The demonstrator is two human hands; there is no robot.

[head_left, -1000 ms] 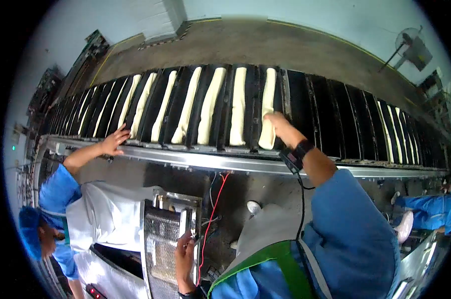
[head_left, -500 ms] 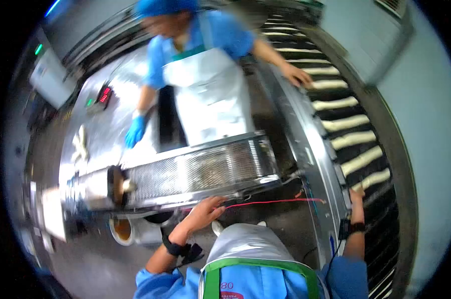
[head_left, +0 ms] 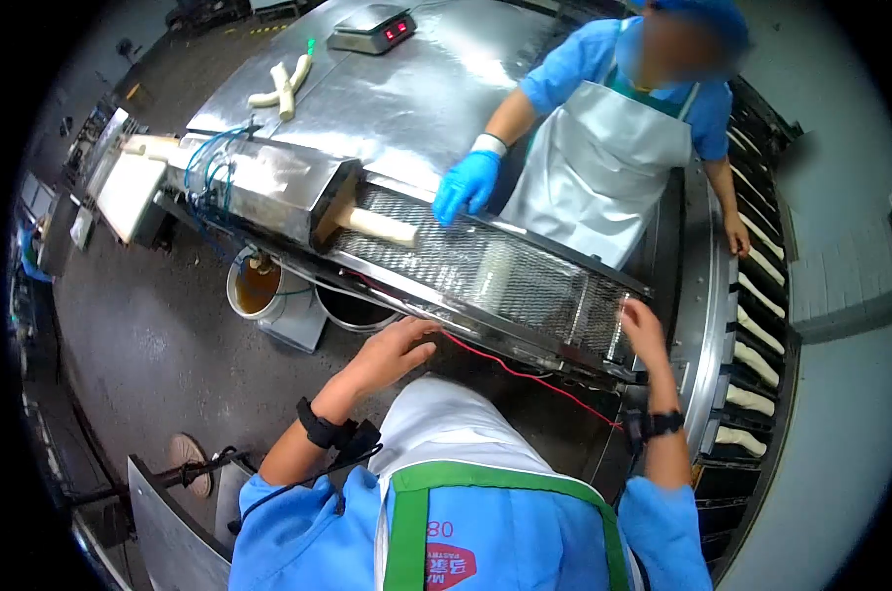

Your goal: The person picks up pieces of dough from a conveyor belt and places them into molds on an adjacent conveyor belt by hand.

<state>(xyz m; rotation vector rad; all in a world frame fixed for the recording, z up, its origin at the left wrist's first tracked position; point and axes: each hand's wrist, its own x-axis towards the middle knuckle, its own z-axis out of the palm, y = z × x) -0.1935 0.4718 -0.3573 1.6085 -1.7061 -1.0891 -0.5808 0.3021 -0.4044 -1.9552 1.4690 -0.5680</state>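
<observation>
My left hand (head_left: pixel 392 357) is at the near edge of the mesh conveyor belt (head_left: pixel 446 251), fingers stretched out and holding nothing. Over the belt's right end is my right hand (head_left: pixel 646 335), its fingers apart and also without anything in them. A pale dough roll (head_left: pixel 379 226) sticks out of the metal machine housing (head_left: pixel 268 182) onto the belt. Beside that roll, over the belt's far edge, is a co-worker's blue-gloved hand (head_left: pixel 465 185). The co-worker's other hand (head_left: pixel 737 234) rests by the dough strips (head_left: pixel 756 360) in the dark grooved rack on the right.
A scale (head_left: pixel 372 30) and several dough pieces (head_left: pixel 285 91) lie on the steel table (head_left: pixel 421 108). Below the machine stand a bucket of amber liquid (head_left: pixel 259 288) and a round pot (head_left: pixel 352 307). A red cord (head_left: pixel 510 368) hangs along the conveyor.
My view has turned left. My right hand has left the dough strip at the rack and is now over the belt's end. A dough roll now protrudes farther from the housing.
</observation>
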